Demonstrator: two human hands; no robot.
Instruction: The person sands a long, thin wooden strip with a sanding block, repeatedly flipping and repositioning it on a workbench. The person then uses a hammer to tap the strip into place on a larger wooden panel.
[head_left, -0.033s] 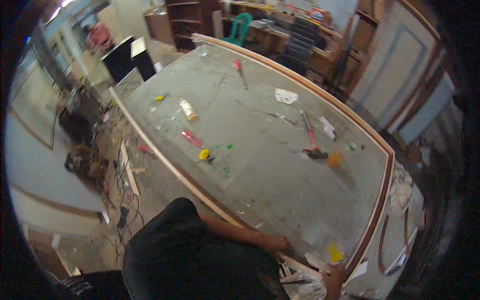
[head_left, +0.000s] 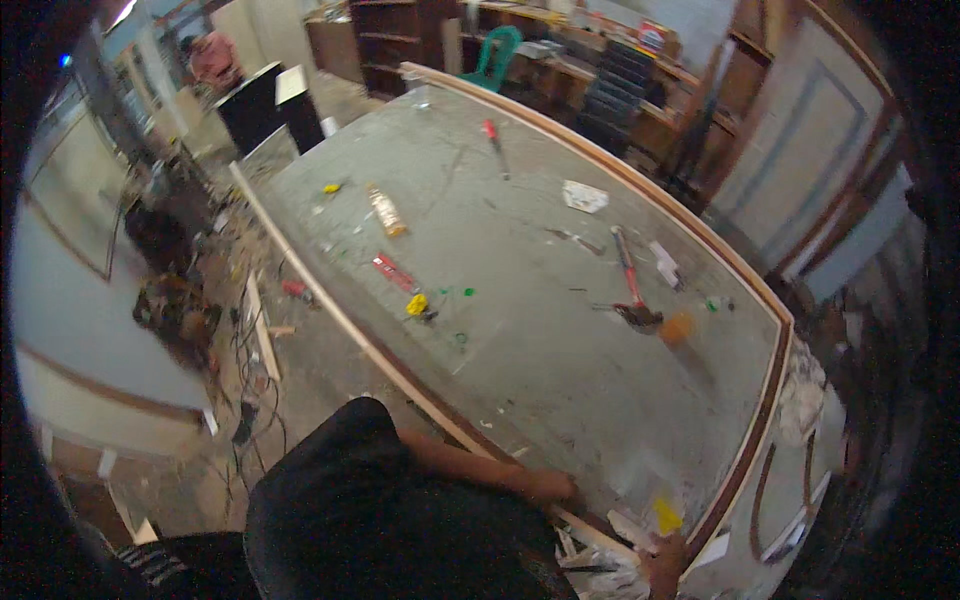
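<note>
A large grey worktop [head_left: 520,330] with raised wooden edging spreads before me. My left forearm reaches across its near edge, and my left hand [head_left: 550,488] rests low over the surface; its fingers are blurred. At the near right corner is my right hand [head_left: 665,560], by the wooden edging [head_left: 735,490]. A small yellow flat piece [head_left: 667,515] lies right at its fingertips; I cannot tell whether they grip it. Pale scraps [head_left: 600,553] are heaped between my two hands. Farther up lie a red-handled hammer [head_left: 628,275] and an orange round object [head_left: 677,327].
Also on the worktop are a red-handled screwdriver [head_left: 494,145], a white-and-orange tube [head_left: 386,212], a red tool [head_left: 394,272] and a white piece [head_left: 584,196]. A green chair [head_left: 492,60] stands beyond. Cables and wood strips [head_left: 262,330] litter the floor at left. Someone in pink [head_left: 213,60] is far left.
The view has shifted slightly, so the worktop and its tools sit a little farther right. The yellow piece is a bit closer to my right hand. My left hand has hardly moved.
</note>
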